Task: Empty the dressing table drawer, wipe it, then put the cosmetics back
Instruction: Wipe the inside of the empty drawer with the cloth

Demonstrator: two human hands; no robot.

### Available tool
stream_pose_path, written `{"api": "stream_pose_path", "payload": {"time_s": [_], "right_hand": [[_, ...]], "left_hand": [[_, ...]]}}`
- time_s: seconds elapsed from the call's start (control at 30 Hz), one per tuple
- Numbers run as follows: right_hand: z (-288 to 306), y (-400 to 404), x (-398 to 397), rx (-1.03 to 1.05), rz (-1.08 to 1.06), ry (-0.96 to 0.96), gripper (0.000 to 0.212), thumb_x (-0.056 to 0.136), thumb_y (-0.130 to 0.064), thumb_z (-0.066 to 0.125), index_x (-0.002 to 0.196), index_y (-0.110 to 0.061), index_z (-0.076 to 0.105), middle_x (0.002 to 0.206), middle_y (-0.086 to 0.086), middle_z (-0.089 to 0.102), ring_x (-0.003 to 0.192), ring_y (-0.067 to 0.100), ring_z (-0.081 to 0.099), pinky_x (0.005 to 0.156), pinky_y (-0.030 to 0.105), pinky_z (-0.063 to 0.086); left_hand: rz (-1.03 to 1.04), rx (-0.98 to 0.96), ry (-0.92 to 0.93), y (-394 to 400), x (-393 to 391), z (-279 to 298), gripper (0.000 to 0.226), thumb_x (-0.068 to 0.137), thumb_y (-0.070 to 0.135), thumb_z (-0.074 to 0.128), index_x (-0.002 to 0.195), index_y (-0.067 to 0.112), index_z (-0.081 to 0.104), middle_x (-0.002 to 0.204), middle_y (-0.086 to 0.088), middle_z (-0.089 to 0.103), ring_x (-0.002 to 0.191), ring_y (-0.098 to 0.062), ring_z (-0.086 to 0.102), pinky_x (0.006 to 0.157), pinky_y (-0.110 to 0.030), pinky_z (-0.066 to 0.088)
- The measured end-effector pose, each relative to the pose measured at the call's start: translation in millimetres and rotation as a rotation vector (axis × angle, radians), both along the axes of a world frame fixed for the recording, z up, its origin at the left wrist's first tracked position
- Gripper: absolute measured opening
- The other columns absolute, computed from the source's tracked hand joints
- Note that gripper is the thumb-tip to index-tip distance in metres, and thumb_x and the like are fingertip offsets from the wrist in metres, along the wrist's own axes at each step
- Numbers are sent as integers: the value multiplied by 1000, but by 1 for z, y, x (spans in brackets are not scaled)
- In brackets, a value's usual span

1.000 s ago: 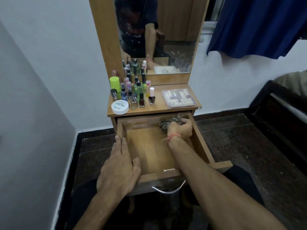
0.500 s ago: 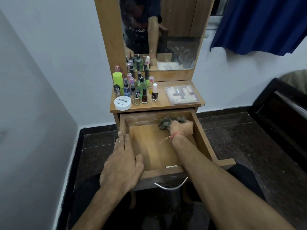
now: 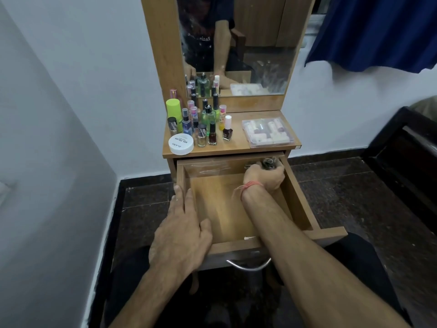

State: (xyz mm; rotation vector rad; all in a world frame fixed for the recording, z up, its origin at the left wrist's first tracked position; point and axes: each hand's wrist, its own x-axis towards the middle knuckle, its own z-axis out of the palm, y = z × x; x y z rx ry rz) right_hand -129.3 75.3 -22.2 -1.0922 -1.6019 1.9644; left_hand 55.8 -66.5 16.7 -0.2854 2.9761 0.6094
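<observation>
The wooden drawer (image 3: 300, 204) is pulled out and its floor is bare. My right hand (image 3: 266, 177) grips a crumpled grey cloth (image 3: 269, 163) in the drawer's back right corner. My left hand (image 3: 182, 233) lies flat with straight fingers over the drawer's front left corner and left wall. On the table top stand several cosmetic bottles (image 3: 205, 124), a white round nail polish tub (image 3: 181, 144) and a clear plastic case (image 3: 268, 132) of small items.
A mirror (image 3: 236, 43) rises behind the table top. The white wall stands close on the left. Dark tiled floor surrounds the table. A dark wooden furniture frame (image 3: 402, 147) sits at right under a blue curtain (image 3: 378, 31).
My right hand has carried the cloth from the middle of the drawer's back to its back right corner. My left hand stays on the front left corner.
</observation>
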Motion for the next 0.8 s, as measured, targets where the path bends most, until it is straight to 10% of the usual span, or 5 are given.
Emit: {"api": "stream_pose_path", "payload": {"time_s": [0.3, 0.5, 0.63, 0.8], "right_hand": [[4, -16, 27, 773, 588, 64, 26, 80, -12, 90, 93, -30, 77, 106, -12, 68, 94, 13, 69, 77, 21, 53], [-1, -8, 20, 1545, 1018, 436, 28, 94, -12, 76, 121, -19, 78, 123, -1, 66, 99, 27, 69, 82, 46, 62], [-14, -3, 10, 2100, 1173, 786, 40, 104, -10, 60, 144, -12, 65, 139, 7, 65, 116, 29, 62, 94, 39, 60], [-7, -1, 3, 2191, 1255, 895, 39, 105, -10, 52, 141, -7, 66, 138, 11, 64, 117, 30, 59, 101, 40, 57]], "left_hand": [[12, -12, -14, 3, -1, 0, 82, 109, 44, 37, 176, 20, -2, 184, -3, -19, 171, -19, 6, 126, -49, 38], [17, -10, -11, 3, 0, 1, 84, 109, 44, 38, 176, 18, -6, 183, -2, -20, 171, -17, 4, 128, -46, 35], [19, -16, -9, 2, -1, -1, 85, 109, 44, 37, 176, 16, -7, 183, -3, -21, 171, -16, 1, 130, -45, 33], [24, -16, 2, 3, -1, -4, 86, 108, 45, 37, 176, 16, -6, 183, -3, -21, 171, -18, 3, 130, -45, 35]]}}
